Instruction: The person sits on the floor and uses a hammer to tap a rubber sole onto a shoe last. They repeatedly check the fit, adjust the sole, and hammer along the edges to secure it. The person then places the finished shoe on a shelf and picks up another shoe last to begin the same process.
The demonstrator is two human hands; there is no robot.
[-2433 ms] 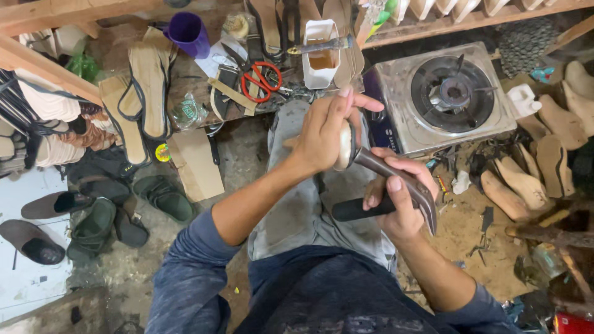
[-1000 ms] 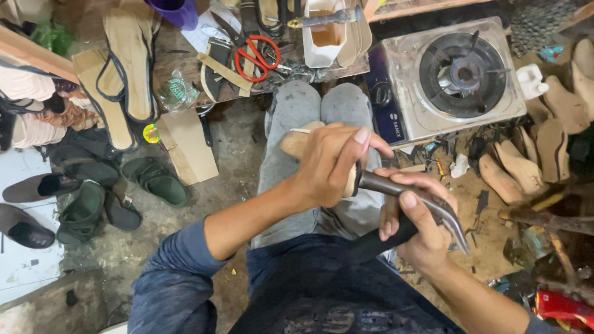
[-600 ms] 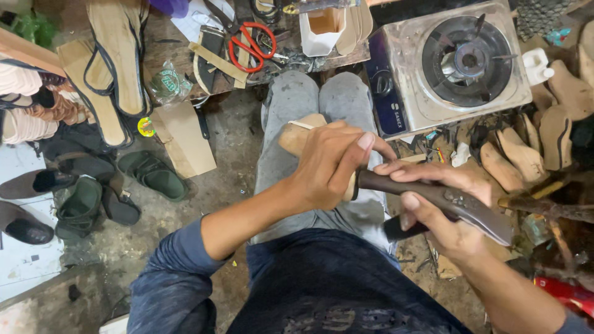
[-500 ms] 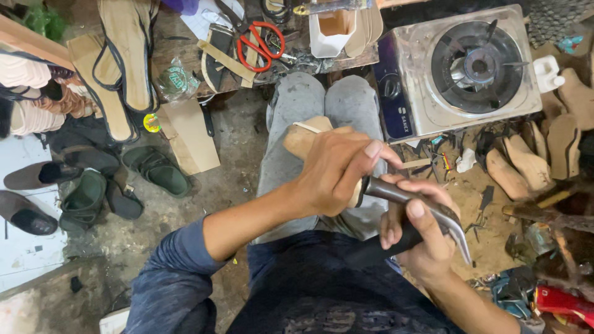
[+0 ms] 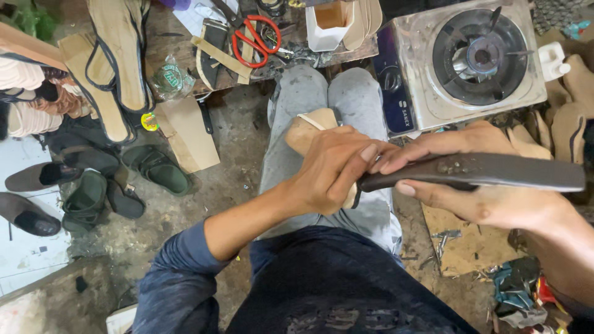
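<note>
Head view, looking down at lap.

1. Left hand (image 5: 331, 170): fingers curled and clenched around a tan sole piece (image 5: 309, 127), which rests on the knees of the grey trousers (image 5: 297, 99). Thumb and index tip meet the near end of the dark strap. Part of the sole piece is hidden under the hand.

2. Right hand (image 5: 489, 198): grasps a long dark strap (image 5: 489, 172), held approx. level, running from the left hand's fingertips out toward the right edge. Thumb on top near the left end, other fingers wrapped under. Small specks show on the strap's upper face.

3. Position of work: strap and sole piece meet between both hands, above the right thigh. Exact contact point is covered by fingers; can't tell if joined.

4. Surroundings:
- Single-burner stove (image 5: 464, 62), upper right, just beyond the knees.
- Red-handled scissors (image 5: 257, 40) on a cluttered low bench (image 5: 179, 37), top centre, w/ a white open carton (image 5: 328, 25) beside them.
- Flat sandals w/ dark straps (image 5: 111, 68), upper left.
- Green sandals (image 5: 154, 167) and dark shoes (image 5: 37, 176) on the floor, left.
- Cardboard sheet (image 5: 464, 241) on the floor, under the right hand.
</note>
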